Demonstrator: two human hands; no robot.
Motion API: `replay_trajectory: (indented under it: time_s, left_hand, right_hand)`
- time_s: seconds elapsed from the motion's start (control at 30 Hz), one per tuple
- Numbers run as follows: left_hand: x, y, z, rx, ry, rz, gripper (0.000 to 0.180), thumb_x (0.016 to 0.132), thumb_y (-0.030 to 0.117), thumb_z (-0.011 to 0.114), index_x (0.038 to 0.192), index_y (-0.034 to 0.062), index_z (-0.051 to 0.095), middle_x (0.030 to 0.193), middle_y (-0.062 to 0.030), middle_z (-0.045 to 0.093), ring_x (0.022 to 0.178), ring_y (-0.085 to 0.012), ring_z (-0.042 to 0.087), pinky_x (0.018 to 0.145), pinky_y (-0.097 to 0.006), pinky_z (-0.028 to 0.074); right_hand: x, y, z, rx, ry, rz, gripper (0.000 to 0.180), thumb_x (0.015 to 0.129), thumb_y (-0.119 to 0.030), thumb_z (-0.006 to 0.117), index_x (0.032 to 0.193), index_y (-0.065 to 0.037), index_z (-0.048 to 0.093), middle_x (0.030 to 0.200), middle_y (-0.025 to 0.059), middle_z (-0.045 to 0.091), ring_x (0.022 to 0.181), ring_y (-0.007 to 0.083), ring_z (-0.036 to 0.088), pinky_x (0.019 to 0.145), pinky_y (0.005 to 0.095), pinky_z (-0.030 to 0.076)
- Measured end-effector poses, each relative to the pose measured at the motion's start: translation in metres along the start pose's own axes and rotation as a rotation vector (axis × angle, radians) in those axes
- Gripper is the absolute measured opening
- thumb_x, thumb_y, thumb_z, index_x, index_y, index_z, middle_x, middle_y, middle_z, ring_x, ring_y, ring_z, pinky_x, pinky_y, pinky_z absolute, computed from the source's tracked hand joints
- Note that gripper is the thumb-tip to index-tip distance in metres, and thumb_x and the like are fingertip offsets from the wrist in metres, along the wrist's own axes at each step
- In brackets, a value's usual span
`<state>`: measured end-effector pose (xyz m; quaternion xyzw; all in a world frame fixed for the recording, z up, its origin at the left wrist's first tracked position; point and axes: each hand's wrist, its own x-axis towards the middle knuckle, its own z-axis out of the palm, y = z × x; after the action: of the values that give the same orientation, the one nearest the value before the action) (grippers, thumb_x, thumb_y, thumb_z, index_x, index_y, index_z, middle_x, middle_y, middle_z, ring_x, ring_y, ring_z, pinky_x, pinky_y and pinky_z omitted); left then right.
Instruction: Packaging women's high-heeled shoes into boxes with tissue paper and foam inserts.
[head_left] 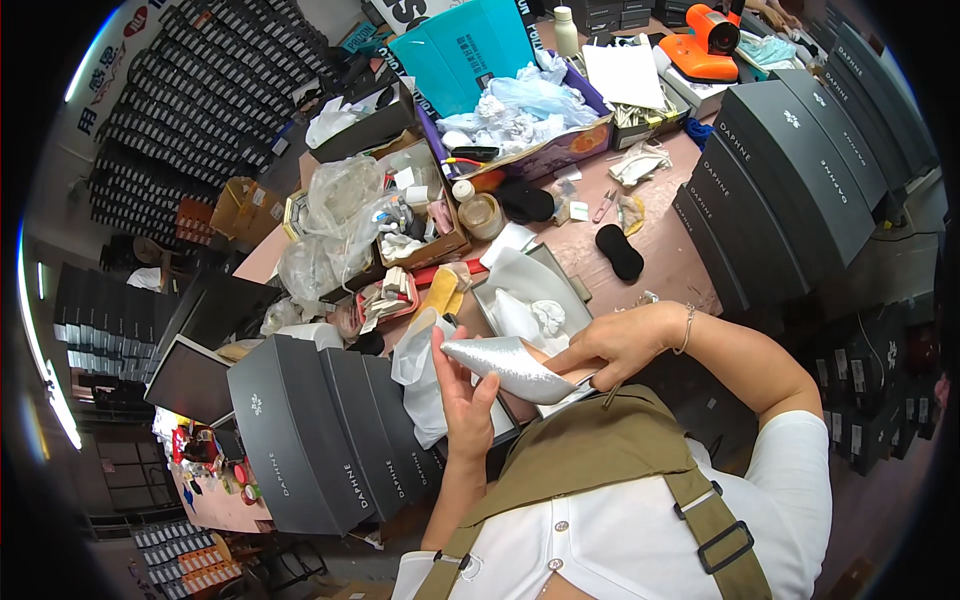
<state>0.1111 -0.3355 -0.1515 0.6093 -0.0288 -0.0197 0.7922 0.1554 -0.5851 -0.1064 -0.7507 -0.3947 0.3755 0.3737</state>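
Note:
A silver glittery pointed-toe shoe (503, 368) is held level in front of my apron, its toe pointing left. My left hand (466, 402) supports the toe end, thumb on the near side and fingers behind it. My right hand (622, 342) grips the heel end, with fingers reaching into the shoe's opening; those fingertips are hidden. Just beyond the shoe lies an open shoebox (582, 288) with white tissue paper (515, 315) inside. More thin white wrapping (415, 375) hangs beside my left hand.
Stacks of dark grey shoeboxes stand at the left (300, 430) and right (775, 180). Across the pink table (675, 260) are a black oval pad (620, 252), a glass jar (480, 215), a carton of supplies (450, 245), a purple box (570, 150) of crumpled paper and an orange device (700, 45).

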Motion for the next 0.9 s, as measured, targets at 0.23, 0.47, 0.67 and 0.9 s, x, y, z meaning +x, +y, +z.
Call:
replay_trajectory:
  time_s: [0.23,0.47,0.67,0.9]
  left_hand:
    - [-0.006,0.016,0.001,0.311,-0.153,0.163,0.068,0.078,0.002,0.063,0.140,0.0026,0.036,0.153,-0.0137,0.001,0.140,-0.0299,0.020,0.106,-0.043,0.035]
    - [-0.010,0.016,0.006,0.289,-0.121,0.151,0.066,0.072,0.003,0.065,0.134,0.0007,0.043,0.154,-0.0101,0.003,0.140,-0.0262,0.020,0.108,-0.043,0.032]
    - [-0.012,0.017,0.005,0.315,-0.160,0.171,0.069,0.073,0.004,0.066,0.136,-0.0005,0.039,0.153,-0.0141,-0.002,0.142,-0.0313,0.014,0.109,-0.045,0.031]
    - [-0.015,0.019,0.009,0.338,-0.145,0.165,0.077,0.070,0.006,0.068,0.139,0.0003,0.035,0.153,-0.0142,-0.006,0.143,-0.0317,0.008,0.110,-0.044,0.027]
  right_hand:
    - [0.001,0.008,0.013,0.137,-0.002,-0.014,0.058,0.075,-0.011,0.051,0.132,-0.011,0.049,0.081,0.0129,0.060,0.070,0.0233,0.055,0.068,0.0344,0.045]
    - [0.000,0.007,0.017,0.120,0.014,-0.017,0.059,0.075,-0.010,0.052,0.133,-0.010,0.049,0.081,0.0126,0.060,0.070,0.0228,0.056,0.069,0.0335,0.045]
    - [-0.001,0.006,0.019,0.100,0.045,-0.044,0.062,0.074,-0.011,0.053,0.136,-0.012,0.047,0.088,0.0157,0.064,0.076,0.0252,0.061,0.073,0.0347,0.047]
    - [0.000,-0.004,0.016,0.013,0.037,0.007,0.061,0.074,-0.012,0.054,0.134,-0.011,0.048,0.092,0.0183,0.063,0.080,0.0296,0.061,0.075,0.0375,0.047]
